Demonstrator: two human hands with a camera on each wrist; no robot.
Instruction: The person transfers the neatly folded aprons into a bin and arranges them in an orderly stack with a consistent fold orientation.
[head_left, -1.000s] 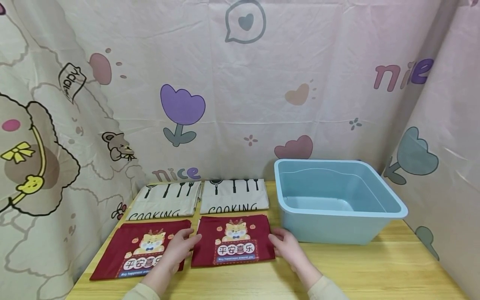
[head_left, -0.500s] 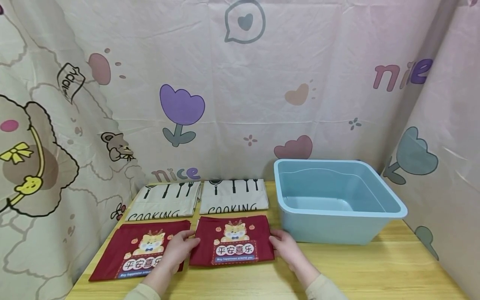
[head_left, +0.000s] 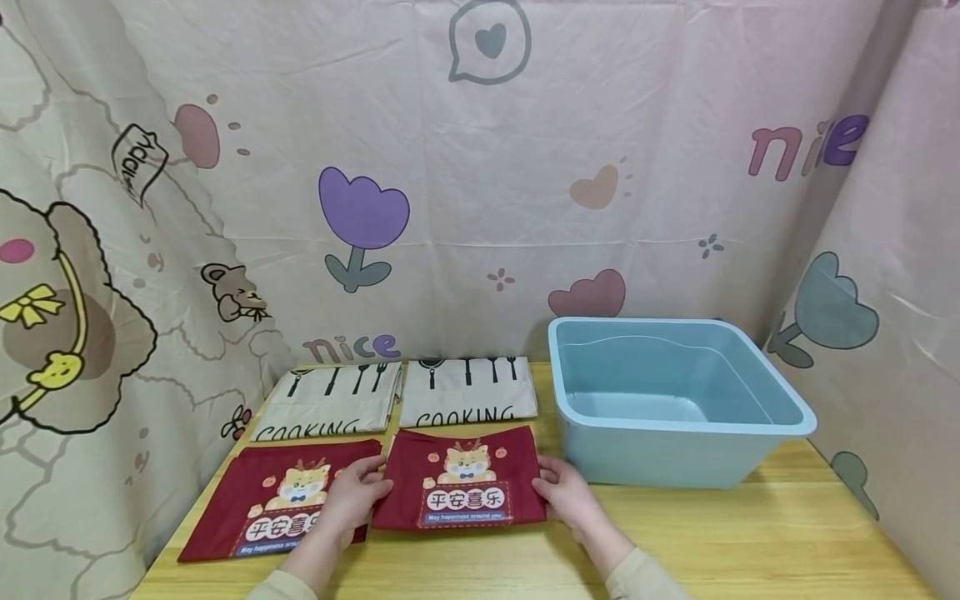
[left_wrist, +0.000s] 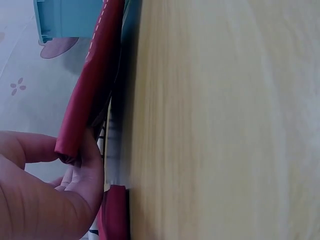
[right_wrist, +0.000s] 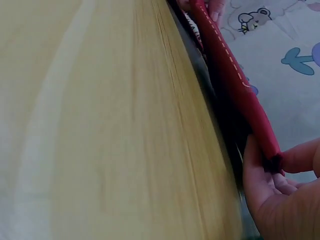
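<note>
A folded dark red cloth [head_left: 405,492] with a cartoon animal and white lettering is held at its two sides, near the middle of the table. My left hand [head_left: 354,497] pinches its left edge, thumb above and fingers underneath in the left wrist view. At the opposite edge, my right hand [head_left: 567,497] grips it the same way. Both wrist views show the cloth's near edge raised off the wood, with a dark gap below. A second folded red cloth [head_left: 225,508] with the same print lies on the left, partly hidden behind my left hand and forearm.
Two folded white cloths printed with COOKING and utensils lie behind, one on the left [head_left: 322,404] and one in the middle [head_left: 468,393]. A light blue plastic tub [head_left: 660,454] stands at the right on the wooden table [head_left: 750,542]. Printed curtains [head_left: 480,208] close off the back and sides.
Both hands have closed on the right-hand red cloth's sides and lifted it slightly off the table. It has shifted a little to the left. The other cloths and the tub stay put.
</note>
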